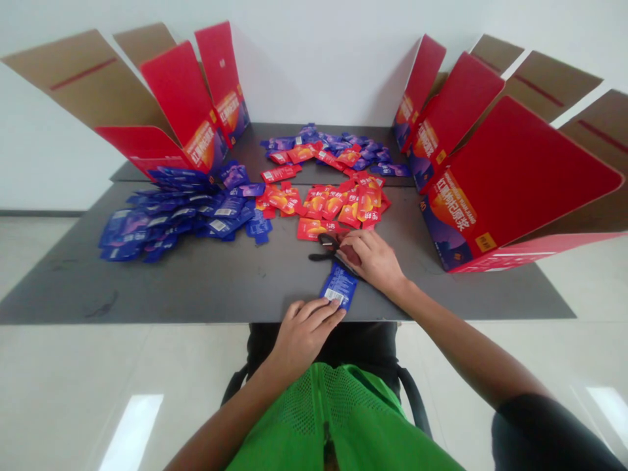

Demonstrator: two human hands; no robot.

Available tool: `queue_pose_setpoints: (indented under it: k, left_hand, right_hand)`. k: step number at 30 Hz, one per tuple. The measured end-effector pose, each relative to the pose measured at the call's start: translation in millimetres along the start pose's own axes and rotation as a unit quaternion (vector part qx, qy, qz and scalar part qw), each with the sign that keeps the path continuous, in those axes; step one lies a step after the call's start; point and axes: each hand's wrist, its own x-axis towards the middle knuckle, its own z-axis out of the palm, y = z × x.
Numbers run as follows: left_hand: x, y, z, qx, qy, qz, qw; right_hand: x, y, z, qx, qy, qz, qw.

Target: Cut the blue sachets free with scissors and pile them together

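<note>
The left hand (304,333) sits at the near edge of the table, its fingers (314,313) curled and close together, with the fingertips pressing on the lower end of a blue sachet (338,286). The sachet lies flat on the table, running up and to the right from those fingertips, with a white barcode label at the end nearest the hand. Its upper end reaches just under the right hand (370,261).

The right hand is closed over the middle of a pair of black-handled scissors (328,252), whose two handle loops stick out past the fingers, away from the wrist. The blades are hidden beneath the hand, so how the fingers grip cannot be told. A flash of red shows under the fingers, too covered to identify.

Directly beyond the right hand lies a loose spread of red sachets (338,206), the nearest almost touching the scissors. Further ahead is a scattered band of purple sachets (326,147). Well to the left of both hands is a heap of blue sachets (181,219).

Both hands rest over a dark grey table (196,291). Red and cardboard-brown display boxes (510,176) stand open along its right side, with more display boxes (171,111) on the left, all well beyond the hands. Close behind the left wrist is the person's green mesh vest (338,418).
</note>
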Motion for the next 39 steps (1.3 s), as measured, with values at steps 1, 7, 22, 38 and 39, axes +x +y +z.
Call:
queue_pose_setpoints:
  k: [1, 7, 22, 38, 39]
  left_hand:
    - [0.1, 0.2, 0.5, -0.002, 0.005, -0.001, 1.000]
    - [0.5, 2.1, 0.0, -0.008, -0.010, -0.020, 1.000]
    - [3.4, 3.0, -1.7, -0.017, 0.009, -0.020, 1.000]
    - [4.0, 3.1, -0.5, -0.026, 0.028, -0.022, 0.999]
    - [3.8, 3.2, -0.5, -0.024, 0.025, -0.023, 0.999]
  right_hand:
    - [0.4, -4.2, -1.8, 0.010, 0.020, 0.000, 1.000]
    - [-21.5, -54.9, 5.7, 0.105, -0.030, -0.055, 0.992]
    - [-7.9, -45.6, -2.7, 0.080, 0.020, -0.032, 0.996]
    - [3.7, -12.4, -5.3, 0.015, 0.058, 0.003, 0.998]
    - [-1.4, -24.8, -5.1, 0.042, 0.050, 0.000, 0.998]
